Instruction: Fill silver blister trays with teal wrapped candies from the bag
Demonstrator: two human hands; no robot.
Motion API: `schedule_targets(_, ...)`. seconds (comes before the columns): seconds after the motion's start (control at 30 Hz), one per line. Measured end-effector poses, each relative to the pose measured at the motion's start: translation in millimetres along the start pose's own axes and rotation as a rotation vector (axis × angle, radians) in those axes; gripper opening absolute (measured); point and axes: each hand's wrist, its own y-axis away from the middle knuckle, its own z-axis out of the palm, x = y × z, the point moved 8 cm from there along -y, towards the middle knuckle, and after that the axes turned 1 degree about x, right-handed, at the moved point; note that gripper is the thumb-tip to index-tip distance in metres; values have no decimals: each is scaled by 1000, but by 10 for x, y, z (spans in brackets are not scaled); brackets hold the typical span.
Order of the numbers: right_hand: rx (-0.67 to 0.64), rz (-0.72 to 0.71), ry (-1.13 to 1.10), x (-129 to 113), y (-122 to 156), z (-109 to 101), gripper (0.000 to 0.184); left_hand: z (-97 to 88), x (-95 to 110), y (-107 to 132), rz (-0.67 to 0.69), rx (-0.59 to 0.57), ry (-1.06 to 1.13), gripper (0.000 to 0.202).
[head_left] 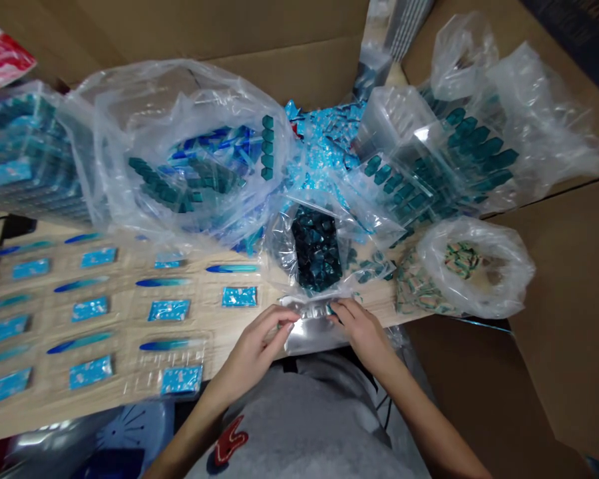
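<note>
At the table's front edge a shiny clear plastic tray lies between my two hands. My left hand is at the tray's left side, thumb and fingers pinched together; what is between them, if anything, is too small to make out. My right hand is closed at the tray's upper right, with a small dark teal piece at its fingertips. Just beyond the tray, an open clear bag holds a pile of dark teal faceted pieces. A few small teal pieces lie to the right of that pile.
Clear trays with blue pens and blue packets cover the table's left side. Behind stand a large plastic bag, blue packets and teal strips. A bag of green-and-tan pieces sits right, beside cardboard.
</note>
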Motion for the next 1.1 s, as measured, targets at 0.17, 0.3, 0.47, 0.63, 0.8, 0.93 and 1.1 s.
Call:
schedule_targets(0.17, 15, 74, -54, -16, -3, -80, 18, 91, -14, 3, 25, -62, -41, 17)
schedule_targets(0.3, 42, 338, -722, -18, 121, -135, 34, 73, 103, -9, 104, 2, -34, 17)
schedule_targets(0.47, -84, 432, -1390, -324, 204, 88, 40, 103, 372, -37, 266, 63, -66, 28)
schedule_targets(0.63, -139, 410, -1164, -425, 256, 83, 39, 135, 506, -55, 308, 51, -135, 30)
schedule_targets(0.8, -103, 306, -923, -486, 230, -21, 37, 99, 493, -41, 289, 58, -58, 15)
schedule_targets(0.93, -12, 241, -776, -507, 178, -82, 35, 92, 495, -50, 293, 49, -10, 18)
schedule_targets(1.1, 28, 227, -784, -512, 160, -105, 36, 49, 478, -77, 270, 64, 15, 13)
